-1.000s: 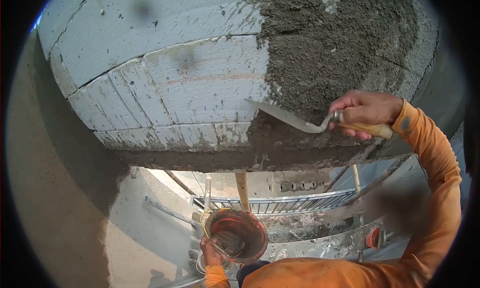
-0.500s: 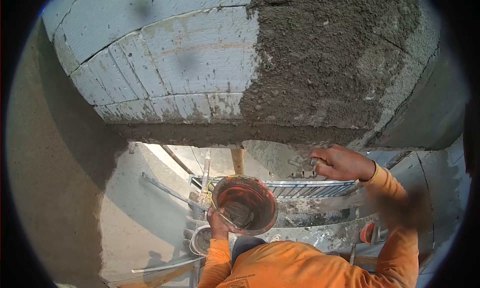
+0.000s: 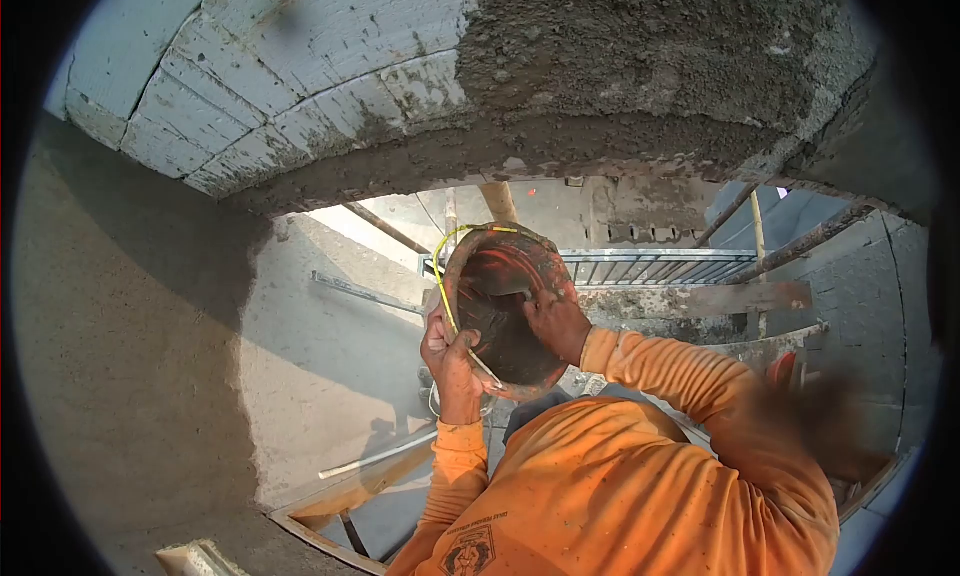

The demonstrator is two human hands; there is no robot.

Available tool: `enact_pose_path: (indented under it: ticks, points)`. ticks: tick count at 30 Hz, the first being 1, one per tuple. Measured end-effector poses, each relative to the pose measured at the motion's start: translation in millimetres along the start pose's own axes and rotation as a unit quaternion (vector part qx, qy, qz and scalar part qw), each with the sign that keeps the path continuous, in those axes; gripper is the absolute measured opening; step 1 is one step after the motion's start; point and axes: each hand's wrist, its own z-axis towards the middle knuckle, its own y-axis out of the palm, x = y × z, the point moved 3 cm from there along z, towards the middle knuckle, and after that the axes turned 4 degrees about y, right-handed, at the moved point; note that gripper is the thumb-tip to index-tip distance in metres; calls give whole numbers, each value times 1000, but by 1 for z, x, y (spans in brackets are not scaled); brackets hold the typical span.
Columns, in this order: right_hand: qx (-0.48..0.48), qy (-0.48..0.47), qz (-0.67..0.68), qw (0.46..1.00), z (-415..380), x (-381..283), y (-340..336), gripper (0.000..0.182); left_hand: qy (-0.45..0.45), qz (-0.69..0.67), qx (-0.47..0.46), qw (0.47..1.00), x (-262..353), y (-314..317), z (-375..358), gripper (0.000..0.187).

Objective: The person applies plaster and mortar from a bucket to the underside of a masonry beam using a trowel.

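My left hand (image 3: 455, 368) grips the near left rim of a dark, mortar-stained bucket (image 3: 512, 259), its thumb over the edge. The bucket is tilted so its mouth faces me, and a yellow-green cord handle (image 3: 440, 276) loops along its left side. Inside the mouth, my right hand (image 3: 558, 324) is closed around a trowel (image 3: 523, 295). Most of the trowel is hidden by the fingers and the shadow inside. Wet mortar in the bucket is hard to make out.
Ahead rises a wall of pale blocks (image 3: 330, 41), its right part coated with rough grey mortar (image 3: 640, 56). Below are a metal railing (image 3: 660, 266), a mortar-smeared plank (image 3: 700, 298) and several poles. A plastered wall (image 3: 150, 326) stands at the left.
My right hand has come down from below the wall's lower edge into the bucket with the trowel. The bucket is raised and tipped further, and the view has shifted.
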Motion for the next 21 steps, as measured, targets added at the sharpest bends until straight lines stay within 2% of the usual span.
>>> enact_pose_path:
  ticks: [1, 3, 4, 5, 6, 7, 9, 11, 13, 14, 15, 17, 18, 20, 21]
  points:
    - [5, 5, 5, 1000, -4, -5, -11, 27, 1, 6, -5, 1000, 6, 1, 3, 58]
    - [-152, -38, 102, 982, -21, -10, -36, 24, 23, 9, 8, 1000, 19, 1, 7, 53]
    - [-181, -68, 103, 976, -19, -5, -58, 22, 22, 13, 3, 1000, 21, -3, 10, 53]
    - [-179, -63, 106, 976, -11, -3, -59, 22, 13, 5, 1, 1000, 21, -11, 14, 39]
    - [-123, -29, 106, 986, -1, -3, -64, 24, 2, -4, -3, 1000, 25, -11, 15, 27]
    - [-66, 5, 104, 992, 5, -4, -67, 26, -2, -1, -11, 1000, 29, -9, 15, 27]
    - [-55, 16, 102, 993, 14, -10, -58, 26, -26, 24, -27, 999, 40, -2, 16, 28]
    - [-39, 19, 103, 994, 16, -17, -54, 26, -2, 23, -35, 999, 34, -14, 26, 31]
    - [-69, -96, 71, 990, -11, -22, -54, 24, 15, 18, -41, 999, 37, -15, 30, 34]
    - [-72, -129, 39, 988, -18, -18, -39, 25, 0, 23, -35, 999, 40, -11, 29, 33]
    - [-73, -125, 36, 989, -15, -16, -43, 25, -15, 28, -28, 999, 43, -6, 28, 32]
    - [-56, -47, 28, 997, 2, -8, -49, 28, -6, 56, -37, 998, 49, 4, 25, 27]
    - [-56, -45, 26, 997, 16, -8, -56, 28, 5, 85, -43, 995, 49, 8, 23, 23]
    - [-65, 39, -120, 990, 46, -5, -72, 27, 20, 88, -73, 993, 37, 11, 24, 19]
    - [-60, 42, -122, 990, 53, -10, -74, 27, 36, 93, -99, 990, 35, 16, 25, 18]
